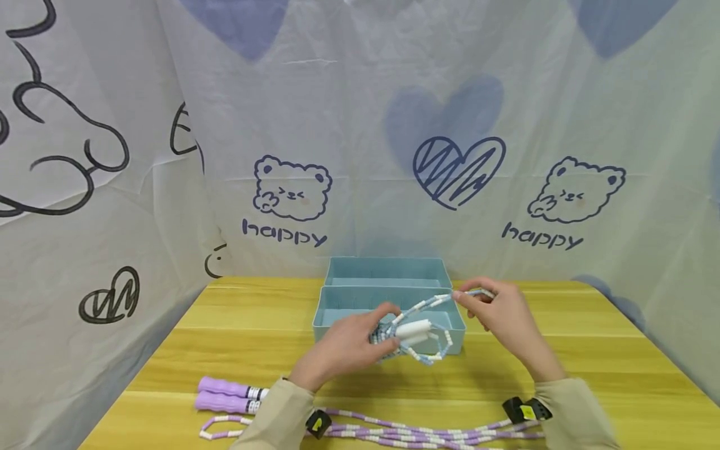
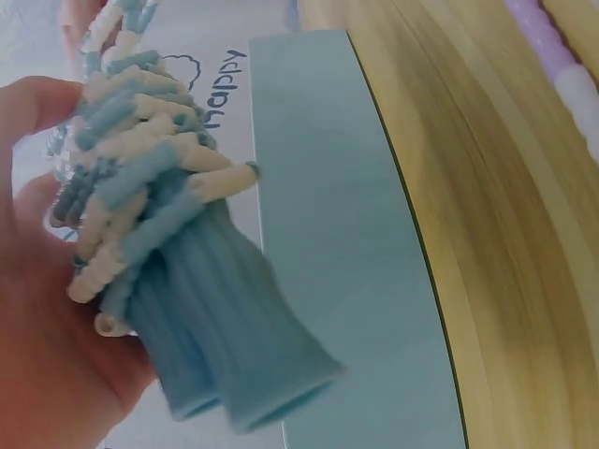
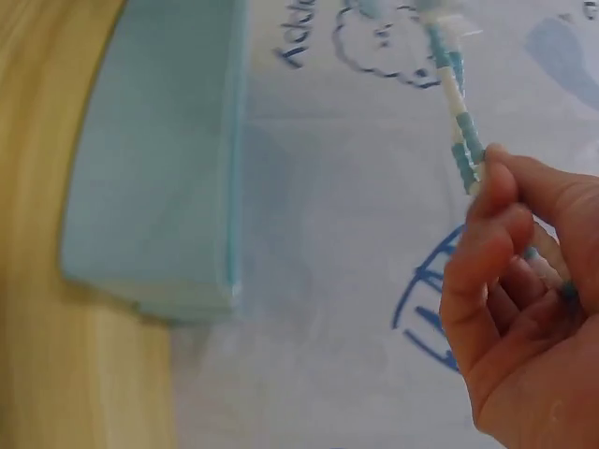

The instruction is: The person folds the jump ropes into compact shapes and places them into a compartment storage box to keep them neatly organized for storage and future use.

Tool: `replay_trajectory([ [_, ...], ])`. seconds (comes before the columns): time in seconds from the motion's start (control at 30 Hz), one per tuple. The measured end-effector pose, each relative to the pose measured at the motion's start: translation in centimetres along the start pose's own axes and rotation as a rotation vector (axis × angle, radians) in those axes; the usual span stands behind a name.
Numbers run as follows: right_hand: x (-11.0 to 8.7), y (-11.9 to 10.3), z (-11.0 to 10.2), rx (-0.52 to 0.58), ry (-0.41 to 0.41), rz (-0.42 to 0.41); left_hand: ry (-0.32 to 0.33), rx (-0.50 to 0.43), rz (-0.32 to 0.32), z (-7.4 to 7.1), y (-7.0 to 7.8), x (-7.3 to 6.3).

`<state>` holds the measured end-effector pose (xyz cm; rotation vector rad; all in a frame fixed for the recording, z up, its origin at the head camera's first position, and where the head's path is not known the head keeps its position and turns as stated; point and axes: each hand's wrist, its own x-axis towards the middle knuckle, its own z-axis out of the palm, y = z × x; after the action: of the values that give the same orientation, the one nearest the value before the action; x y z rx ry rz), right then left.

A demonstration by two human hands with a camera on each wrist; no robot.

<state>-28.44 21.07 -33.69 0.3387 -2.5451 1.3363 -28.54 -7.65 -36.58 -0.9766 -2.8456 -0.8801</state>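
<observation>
While two hands (image 1: pixel 343 347) (image 1: pixel 506 315) hold one blue rope (image 1: pixel 419 325), one purple rope (image 1: pixel 394 431) lies

The table (image 1: pixel 236 325) is wood, or a wood-look top, yellow with a long streaked grain and a smooth, faintly shiny finish. On it, the pale blue boxes (image 1: pixel 388 281) look like matt plastic, smooth-walled, with fine ribbing along the inner edge. Just in front of the boxes, the blue-and-white skipping rope (image 1: pixel 419 331) is a string of short plastic beads, slightly glossy; its blue handles (image 2: pixel 225 337) are ribbed lengthwise and look matt, like soft plastic or rubber. Nearer than the boxes, the purple skipping rope (image 1: pixel 394 431) has the same beaded plastic, with bumpy matt grips. Behind the boxes hangs a thin printed cloth (image 1: pixel 360 125), matt and creased.
</observation>
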Motion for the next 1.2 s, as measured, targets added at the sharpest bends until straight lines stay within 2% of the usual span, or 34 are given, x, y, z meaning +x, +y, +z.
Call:
replay_trajectory([
  [0.1,0.2,0.8,0.8,-0.142,-0.003,0.03,0.003,-0.044,0.019,0.0,0.2,0.0],
  [0.17,0.2,1.1,1.4,-0.21,-0.045,0.048,-0.002,-0.069,0.043,0.0,0.3,-0.1],
  [0.27,0.2,1.4,2.1,-0.271,-0.126,0.029,-0.023,-0.13,0.047,0.0,0.3,-0.1],
  [0.37,0.3,1.4,2.7,-0.272,-0.194,-0.001,-0.027,-0.213,0.014,-0.2,0.2,-0.2],
  [0.47,0.3,1.1,3.0,-0.245,-0.234,-0.04,0.017,-0.26,-0.018,-0.3,0.0,-0.1],
  [0.73,-0.3,-0.3,3.8,-0.155,-0.341,-0.154,0.164,-0.299,-0.115,-0.2,-0.3,0.1],
  [0.87,-0.8,-1.2,4.3,-0.113,-0.355,-0.208,0.211,-0.308,-0.145,-0.1,-0.4,0.1],
  [1.03,-1.1,-1.5,5.1,-0.078,-0.366,-0.28,0.229,-0.295,-0.167,0.1,-0.6,0.1],
  [1.2,-1.0,-1.1,6.0,-0.122,-0.415,-0.353,0.234,-0.393,-0.183,-0.1,-0.2,0.1],
])
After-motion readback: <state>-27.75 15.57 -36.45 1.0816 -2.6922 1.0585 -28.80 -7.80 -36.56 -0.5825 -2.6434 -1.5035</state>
